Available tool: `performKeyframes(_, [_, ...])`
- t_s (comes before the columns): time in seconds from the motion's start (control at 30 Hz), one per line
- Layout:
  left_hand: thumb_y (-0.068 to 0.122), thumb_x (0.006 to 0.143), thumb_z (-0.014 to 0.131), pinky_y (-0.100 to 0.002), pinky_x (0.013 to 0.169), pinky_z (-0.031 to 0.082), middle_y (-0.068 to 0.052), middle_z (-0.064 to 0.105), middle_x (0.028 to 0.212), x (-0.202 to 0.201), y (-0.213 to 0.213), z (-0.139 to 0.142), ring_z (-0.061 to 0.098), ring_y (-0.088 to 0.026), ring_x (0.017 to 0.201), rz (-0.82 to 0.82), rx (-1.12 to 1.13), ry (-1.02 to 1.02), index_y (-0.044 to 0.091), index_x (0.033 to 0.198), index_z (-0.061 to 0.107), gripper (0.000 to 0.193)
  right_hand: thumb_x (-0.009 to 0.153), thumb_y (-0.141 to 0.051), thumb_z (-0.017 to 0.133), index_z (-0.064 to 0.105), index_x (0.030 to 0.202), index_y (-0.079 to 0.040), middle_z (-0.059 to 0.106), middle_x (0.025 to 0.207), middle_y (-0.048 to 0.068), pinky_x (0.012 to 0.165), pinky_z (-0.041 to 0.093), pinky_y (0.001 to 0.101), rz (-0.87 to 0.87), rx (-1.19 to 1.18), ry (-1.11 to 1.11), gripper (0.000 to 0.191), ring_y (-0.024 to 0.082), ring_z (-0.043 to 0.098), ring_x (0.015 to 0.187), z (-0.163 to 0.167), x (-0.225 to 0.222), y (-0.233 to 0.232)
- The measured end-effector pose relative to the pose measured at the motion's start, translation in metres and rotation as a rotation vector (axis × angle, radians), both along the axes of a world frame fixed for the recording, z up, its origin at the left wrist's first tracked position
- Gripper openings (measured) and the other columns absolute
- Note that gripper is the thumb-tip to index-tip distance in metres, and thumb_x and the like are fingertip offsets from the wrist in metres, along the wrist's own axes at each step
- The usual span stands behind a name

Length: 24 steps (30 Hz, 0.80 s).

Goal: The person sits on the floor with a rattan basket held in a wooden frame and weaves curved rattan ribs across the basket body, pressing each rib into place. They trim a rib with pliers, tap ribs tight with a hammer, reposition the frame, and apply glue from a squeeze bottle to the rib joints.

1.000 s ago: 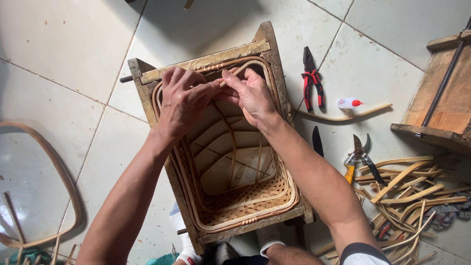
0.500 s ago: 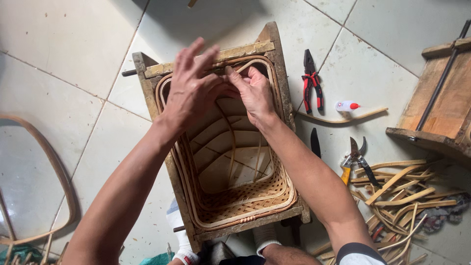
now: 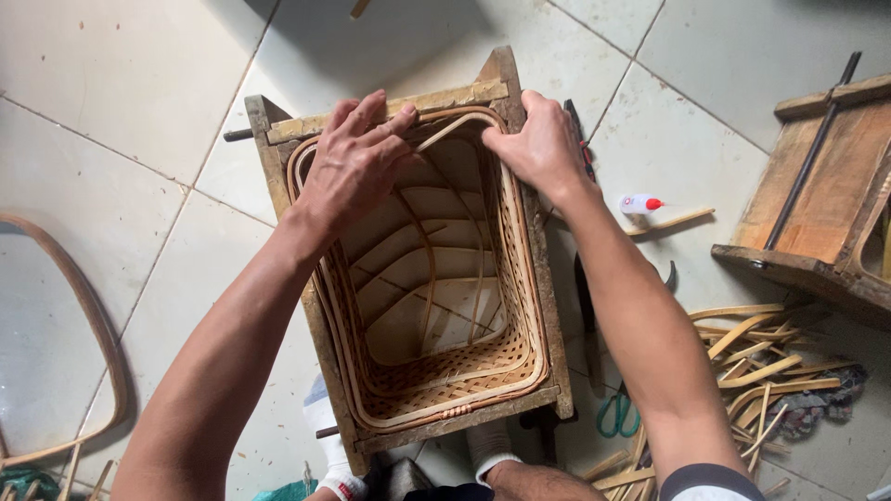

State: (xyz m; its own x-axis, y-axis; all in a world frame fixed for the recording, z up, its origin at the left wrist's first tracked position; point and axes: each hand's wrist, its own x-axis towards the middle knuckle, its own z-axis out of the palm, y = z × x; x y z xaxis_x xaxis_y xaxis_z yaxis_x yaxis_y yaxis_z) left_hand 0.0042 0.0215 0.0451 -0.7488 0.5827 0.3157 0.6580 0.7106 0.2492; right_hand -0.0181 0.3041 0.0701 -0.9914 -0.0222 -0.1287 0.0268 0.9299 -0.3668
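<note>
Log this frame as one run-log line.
left hand: flat on rim strip at far-left corner | right hand: presses far-right corner | woven basket: seated in wooden frame | floor: pliers, glue bottle

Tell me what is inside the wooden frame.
A woven basket sits inside the wooden frame, its bottom open to pale floor. The left hand and right hand cover parts of its far rim.
</note>
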Motion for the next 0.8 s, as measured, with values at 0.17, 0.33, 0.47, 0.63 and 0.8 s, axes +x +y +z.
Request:
performKeyframes(0.17, [0.031, 0.106, 0.072, -0.040, 0.109, 0.043, 0.000, 0.072, 0.134, -0.001, -0.001, -0.003, 0.057, -0.026, 0.127, 0.008, -0.004, 0.023, 0.012, 0.096, 0.079, 0.023, 0.079, -0.032, 0.079, 0.074, 0.096, -0.002, 0.075, 0.081, 0.011, 0.068, 0.055, 0.0361, -0.064, -0.316, -0.224, 0.035, 0.019, 0.068, 0.072, 0.010, -0.008, -0.001])
performKeyframes(0.33, [0.029, 0.107, 0.074, -0.039, 0.108, 0.043, -0.003, 0.073, 0.135, -0.006, 0.002, -0.003, 0.057, -0.025, 0.124, -0.016, 0.054, 0.002, 0.012, 0.099, 0.079, 0.019, 0.087, -0.036, 0.090, 0.067, 0.121, 0.014, 0.071, 0.111, 0.027, 0.090, 0.055, 0.0406, 0.413, -0.055, 0.410, 0.064, 0.032, 0.069, 0.100, 0.057, 0.038, 0.008])
performKeyframes(0.47, [0.027, 0.108, 0.073, -0.040, 0.107, 0.042, -0.002, 0.075, 0.130, -0.007, 0.005, 0.003, 0.057, -0.025, 0.121, 0.011, 0.120, -0.039, 0.010, 0.105, 0.078, 0.018, 0.079, -0.004, 0.074, 0.074, 0.078, -0.009, 0.072, 0.079, 0.009, 0.093, 0.049, 0.0444, 0.883, -0.023, -0.094, 0.005, 0.027, 0.067, 0.086, 0.096, 0.144, 0.020])
performKeyframes(0.63, [0.025, 0.105, 0.072, -0.039, 0.117, 0.041, -0.002, 0.072, 0.132, 0.001, 0.000, 0.001, 0.059, -0.021, 0.131, 0.005, 0.084, 0.132, 0.011, 0.098, 0.079, 0.017, 0.071, -0.009, 0.069, 0.074, 0.067, -0.011, 0.072, 0.073, 0.007, 0.117, 0.033, 0.0495, 1.204, 0.336, -0.464, 0.007, 0.026, 0.065, 0.092, 0.084, 0.199, 0.012])
performKeyframes(0.8, [0.026, 0.108, 0.072, -0.042, 0.115, 0.042, -0.004, 0.072, 0.135, 0.005, -0.006, -0.007, 0.061, -0.025, 0.128, -0.004, 0.082, 0.036, 0.007, 0.095, 0.077, 0.023, 0.076, -0.014, 0.069, 0.073, 0.066, -0.011, 0.072, 0.075, 0.007, 0.103, 0.042, 0.0428, 1.181, 0.218, -0.657, 0.011, 0.024, 0.065, 0.091, 0.059, 0.185, 0.016])
